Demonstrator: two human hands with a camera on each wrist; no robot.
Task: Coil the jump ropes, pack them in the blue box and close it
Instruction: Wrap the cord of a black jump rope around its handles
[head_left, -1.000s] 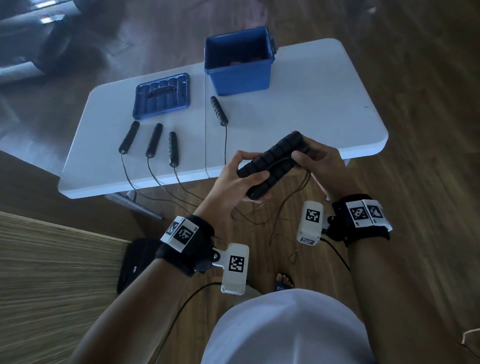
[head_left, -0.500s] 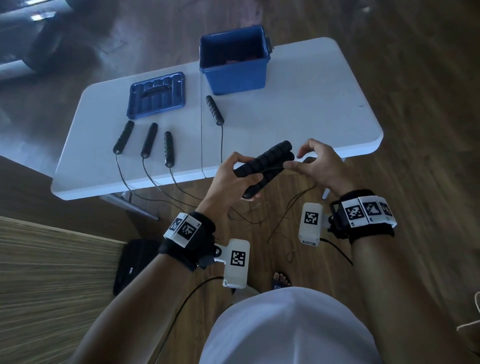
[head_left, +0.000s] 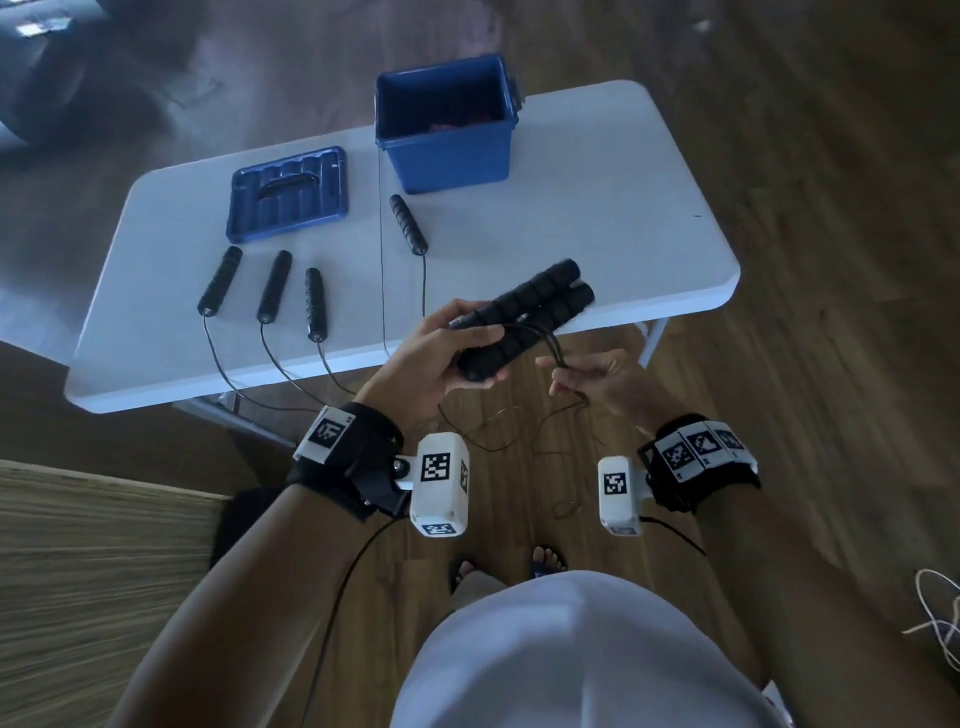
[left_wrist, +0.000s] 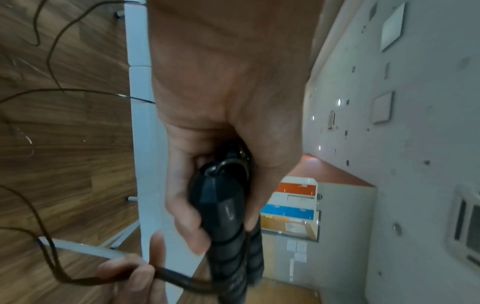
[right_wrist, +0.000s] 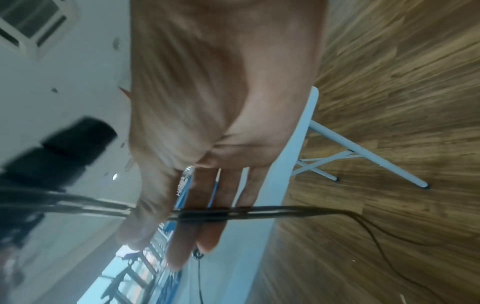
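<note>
At the table's near edge my left hand (head_left: 462, 358) grips a pair of black jump rope handles (head_left: 530, 306) held side by side. Their thin cord (head_left: 553, 351) loops off the handles into my right hand (head_left: 569, 376), which pinches the strands just right of the handles' lower end. The left wrist view shows the handles (left_wrist: 223, 214) in my left hand's (left_wrist: 207, 195) curled fingers. In the right wrist view the cord (right_wrist: 259, 210) crosses my right hand's fingers (right_wrist: 207, 226). The open blue box (head_left: 447, 150) stands at the table's far edge, and its lid (head_left: 288, 195) lies to its left.
Several more black handles (head_left: 274, 286) lie on the white table (head_left: 597, 223), one (head_left: 409, 224) just in front of the box. Their cords (head_left: 234, 374) hang over the near edge to the wooden floor. Loose cord (head_left: 498, 431) trails on the floor near my feet.
My right hand has let go of the handles' far end and come down and back to pinch the cord. My left hand keeps the handles and has tilted them up.
</note>
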